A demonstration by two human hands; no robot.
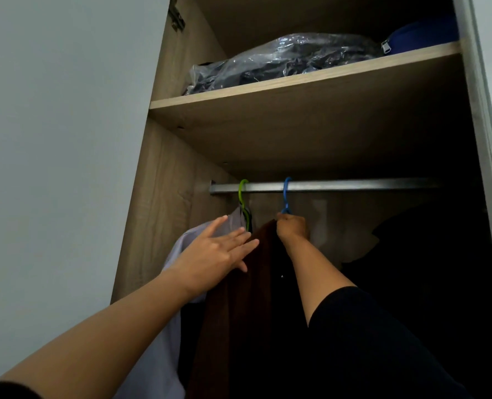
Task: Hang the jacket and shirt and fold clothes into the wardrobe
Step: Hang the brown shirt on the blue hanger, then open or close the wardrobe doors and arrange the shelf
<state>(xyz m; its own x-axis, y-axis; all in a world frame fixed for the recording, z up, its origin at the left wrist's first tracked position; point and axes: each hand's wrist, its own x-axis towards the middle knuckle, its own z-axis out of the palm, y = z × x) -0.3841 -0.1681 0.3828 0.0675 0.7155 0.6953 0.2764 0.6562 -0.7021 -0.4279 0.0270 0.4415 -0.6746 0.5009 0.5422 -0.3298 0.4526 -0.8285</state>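
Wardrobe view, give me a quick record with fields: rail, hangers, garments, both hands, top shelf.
rail: metal rail under the shelf
hangers: green hanger and blue hanger hooked on it
garments: pale shirt on green; brown jacket on blue
left hand: open, flat against garments
right hand: grips blue hanger's neck
top shelf: plastic-wrapped clothes, blue bag
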